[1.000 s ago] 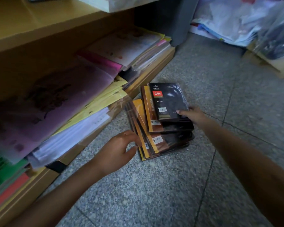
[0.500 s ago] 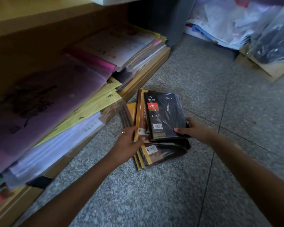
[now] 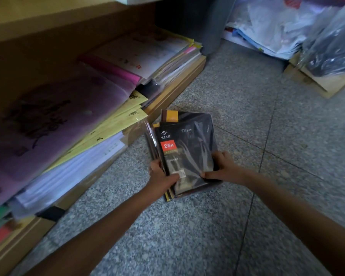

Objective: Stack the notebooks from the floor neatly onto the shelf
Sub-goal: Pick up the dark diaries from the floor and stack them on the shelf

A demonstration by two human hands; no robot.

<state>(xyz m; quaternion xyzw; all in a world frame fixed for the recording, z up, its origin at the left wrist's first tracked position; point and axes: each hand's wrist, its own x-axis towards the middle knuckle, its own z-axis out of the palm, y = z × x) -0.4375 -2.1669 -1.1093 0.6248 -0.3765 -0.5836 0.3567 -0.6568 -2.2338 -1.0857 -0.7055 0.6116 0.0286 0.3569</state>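
Observation:
A stack of plastic-wrapped notebooks (image 3: 189, 144) sits in the middle of the view, just in front of the shelf. The top one is black with an orange "25K" label and the word "Diary"; orange and brown covers show beneath it. My left hand (image 3: 160, 176) grips the stack's near left corner, thumb on the top cover. Gripping the near right corner is my right hand (image 3: 222, 169), thumb on top. The wooden shelf (image 3: 179, 86) runs along the left, its lowest level full of paper and folders.
Purple, yellow, pink and white folders (image 3: 72, 120) overhang the shelf edge on the left. The grey speckled tile floor (image 3: 207, 226) spreads out in front. Plastic bags and papers on cardboard (image 3: 299, 32) lie at the far right. A dark bin (image 3: 195, 18) stands behind the shelf end.
My left hand has closed on the stack's left side. Both hands have squared the spread notebooks into one pile and drawn it toward me.

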